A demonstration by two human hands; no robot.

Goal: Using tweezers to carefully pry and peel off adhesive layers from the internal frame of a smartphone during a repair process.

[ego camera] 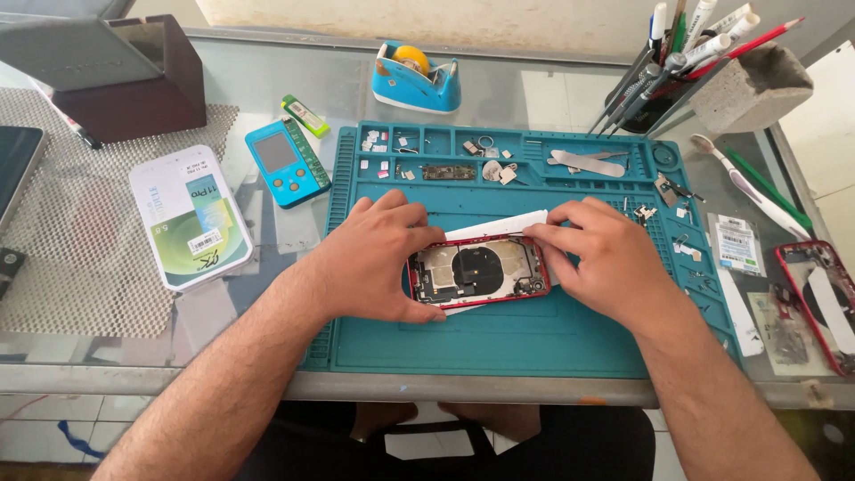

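Left hand (374, 263) and right hand (606, 258) gripping opened red phone (476, 272), pens in holder (655, 102)

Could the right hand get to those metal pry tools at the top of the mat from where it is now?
Probably yes. The right hand is busy holding the opened red phone, but the metal pry tools lie just beyond it on the teal mat, with nothing standing between them.

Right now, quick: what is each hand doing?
Left hand: fingers closed around the left end of the opened red phone.
Right hand: fingers gripping the phone's right end, over a white strip.
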